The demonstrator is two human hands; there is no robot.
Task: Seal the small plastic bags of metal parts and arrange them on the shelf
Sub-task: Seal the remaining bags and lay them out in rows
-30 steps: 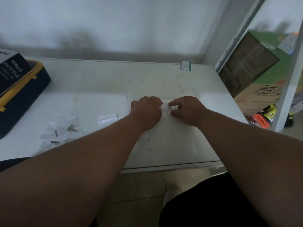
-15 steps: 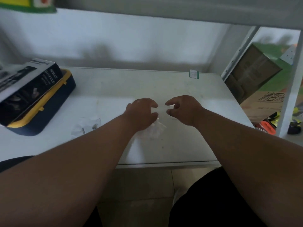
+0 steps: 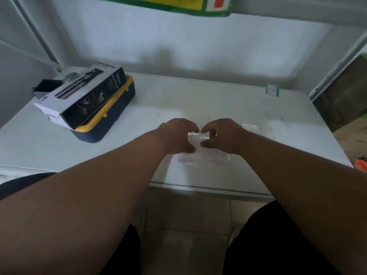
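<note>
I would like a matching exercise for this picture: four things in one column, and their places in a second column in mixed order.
Things:
1. spray bottle box
2. clear bag
3. small green tag
4. yellow and blue case

Places:
A. back right of the shelf
B. under the box
C. on top of the case
D. between the left hand and the right hand

Pairs: 1-C, 2-D, 3-A, 4-B

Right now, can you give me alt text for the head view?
Both hands, left hand and right hand, pinch the top edge of a small clear plastic bag over a white shelf. At far left, a spray bottle box lies on a yellow-and-navy case.
</note>
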